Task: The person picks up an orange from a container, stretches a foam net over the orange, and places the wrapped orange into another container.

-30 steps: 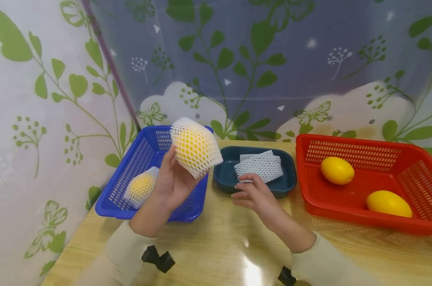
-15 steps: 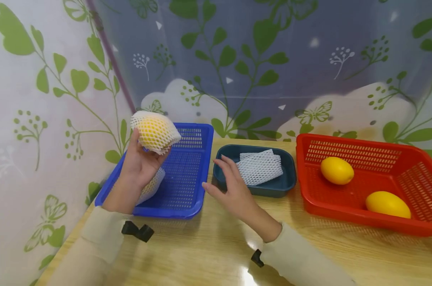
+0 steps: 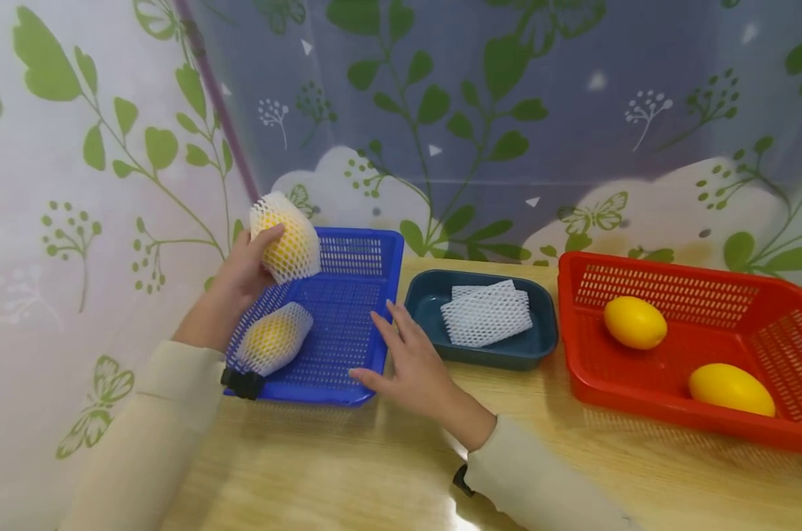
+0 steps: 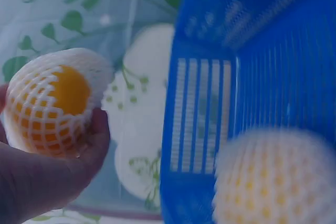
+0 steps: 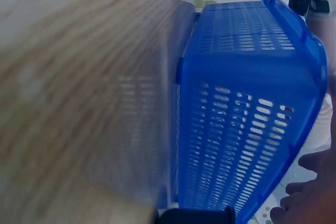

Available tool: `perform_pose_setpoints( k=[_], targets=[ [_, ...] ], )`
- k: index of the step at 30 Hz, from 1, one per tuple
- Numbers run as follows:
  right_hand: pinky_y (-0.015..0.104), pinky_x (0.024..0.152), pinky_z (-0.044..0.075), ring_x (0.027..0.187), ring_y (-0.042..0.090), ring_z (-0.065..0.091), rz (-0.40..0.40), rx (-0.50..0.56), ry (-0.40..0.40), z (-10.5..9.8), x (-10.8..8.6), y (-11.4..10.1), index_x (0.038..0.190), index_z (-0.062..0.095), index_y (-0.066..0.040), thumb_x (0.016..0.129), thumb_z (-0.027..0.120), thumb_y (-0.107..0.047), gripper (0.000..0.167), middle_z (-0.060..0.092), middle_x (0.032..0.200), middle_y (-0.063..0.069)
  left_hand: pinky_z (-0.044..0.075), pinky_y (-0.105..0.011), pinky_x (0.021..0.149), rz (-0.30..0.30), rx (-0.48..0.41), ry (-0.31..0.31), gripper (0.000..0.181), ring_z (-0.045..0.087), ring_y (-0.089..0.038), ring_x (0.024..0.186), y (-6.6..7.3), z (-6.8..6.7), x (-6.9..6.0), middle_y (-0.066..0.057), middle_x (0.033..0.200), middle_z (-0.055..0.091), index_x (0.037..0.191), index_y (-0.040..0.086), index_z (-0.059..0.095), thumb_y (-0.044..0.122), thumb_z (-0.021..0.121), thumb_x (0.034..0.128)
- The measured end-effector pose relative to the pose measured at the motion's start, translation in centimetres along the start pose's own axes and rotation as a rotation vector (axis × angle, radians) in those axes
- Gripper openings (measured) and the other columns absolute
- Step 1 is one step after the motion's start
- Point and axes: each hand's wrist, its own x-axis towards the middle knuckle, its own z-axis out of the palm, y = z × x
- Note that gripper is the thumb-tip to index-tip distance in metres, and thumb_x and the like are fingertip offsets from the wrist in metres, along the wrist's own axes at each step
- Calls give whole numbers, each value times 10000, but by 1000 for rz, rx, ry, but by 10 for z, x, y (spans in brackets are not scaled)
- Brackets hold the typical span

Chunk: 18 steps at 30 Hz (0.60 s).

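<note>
My left hand [image 3: 236,274] holds a yellow oval fruit [image 3: 287,240] in a white foam net, above the back left of the blue basket [image 3: 337,398]. The left wrist view shows the netted fruit [image 4: 50,103] against the palm, with bare yellow skin at the net's opening. A second netted fruit [image 3: 275,339] lies inside the basket at its left. My right hand [image 3: 414,372], fingers spread, is at the basket's right rim; whether it touches is unclear. In the right wrist view, the hand [image 5: 310,198] shows dark beside the basket wall [image 5: 226,129].
Right of the blue basket stands a dark green tray [image 3: 487,358] with white foam nets [image 3: 487,316] in it. Farther right, a red basket [image 3: 666,409] contains two bare yellow fruits [image 3: 635,322]. A patterned curtain [image 3: 441,110] hangs behind the wooden table [image 3: 308,464].
My left hand has carried the netted fruit left, over the blue basket's left side, and turned it. My right hand has moved left from the green tray to the blue basket's rim.
</note>
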Motion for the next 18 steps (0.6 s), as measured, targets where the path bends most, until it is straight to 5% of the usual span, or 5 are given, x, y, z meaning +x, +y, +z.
perform_pose_setpoints(
  k=[4, 10, 13, 18],
  targets=[
    [543, 1139, 234, 1464, 352, 134, 9, -23, -67, 5, -2, -2, 1528, 283, -96, 871, 565, -646, 902, 133, 1614, 102, 530, -257, 783, 41, 508, 76, 713, 558, -171, 985, 3, -3, 10, -110, 1233, 462, 1438, 61, 214, 385, 607, 939],
    [527, 1144, 231, 1469, 335, 122, -4, -58, -97, 3, -2, -2, 1526, 271, -60, 883, 520, -672, 921, 109, 1617, 113, 438, -526, 951, 103, 1232, 94, 895, 496, -446, 1143, 4, -1, 29, -329, 1331, 450, 1471, -56, 222, 437, 669, 872],
    [529, 1142, 239, 1467, 337, 131, -12, -68, -87, 0, 1, -3, 1522, 279, -53, 883, 514, -676, 922, 120, 1613, 123, 388, -592, 995, 62, 1398, 87, 908, 447, -517, 1197, 0, 1, 38, -373, 1348, 423, 1466, -65, 220, 448, 658, 859],
    [498, 1148, 244, 1464, 334, 155, 14, -99, -98, 2, -1, -6, 1517, 292, -53, 876, 511, -689, 929, 138, 1609, 126, 356, -571, 1046, -66, 1472, 76, 924, 394, -521, 1259, -14, 1, 48, -387, 1398, 362, 1470, -76, 197, 482, 619, 868]
  ],
)
